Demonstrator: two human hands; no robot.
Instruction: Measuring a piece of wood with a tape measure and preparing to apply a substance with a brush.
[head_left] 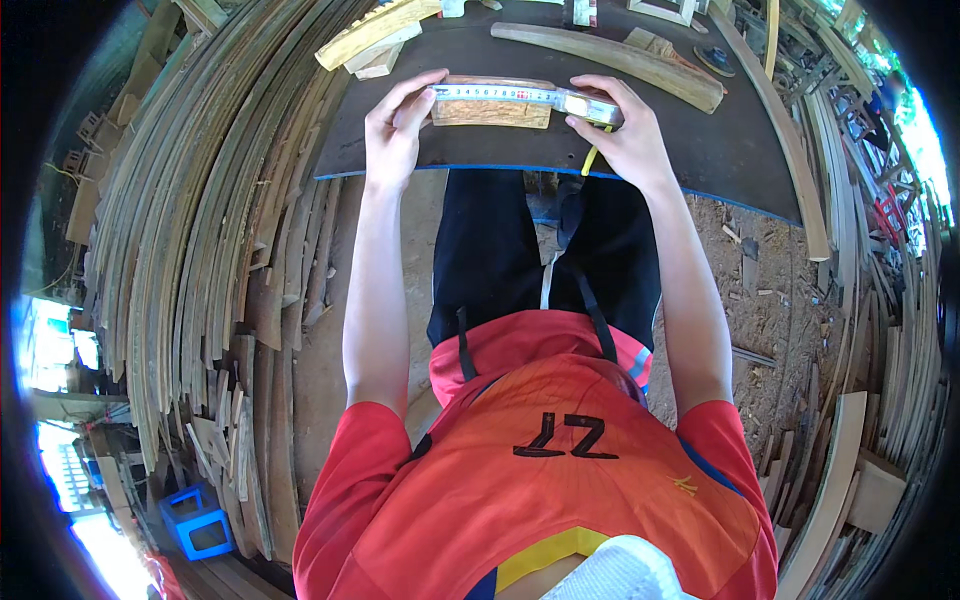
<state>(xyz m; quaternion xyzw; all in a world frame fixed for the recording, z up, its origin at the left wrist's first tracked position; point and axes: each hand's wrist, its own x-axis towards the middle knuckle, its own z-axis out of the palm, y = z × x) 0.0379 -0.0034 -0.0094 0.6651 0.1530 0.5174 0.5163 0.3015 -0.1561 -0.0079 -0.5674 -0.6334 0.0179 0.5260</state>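
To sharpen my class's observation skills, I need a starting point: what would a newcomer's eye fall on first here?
Probably the orange-red shirt, filling the lower middle. Next may come the tape measure in the right hand, upper middle, its pale blade stretched along a wooden block, with the left hand at the blade's other end. The long stacked boards sweeping down the left side also stand out.

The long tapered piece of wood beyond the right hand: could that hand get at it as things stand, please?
Probably yes, though the right hand would likely need to release the tape measure first; the long tapered piece of wood lies just beyond, with nothing visible in between.
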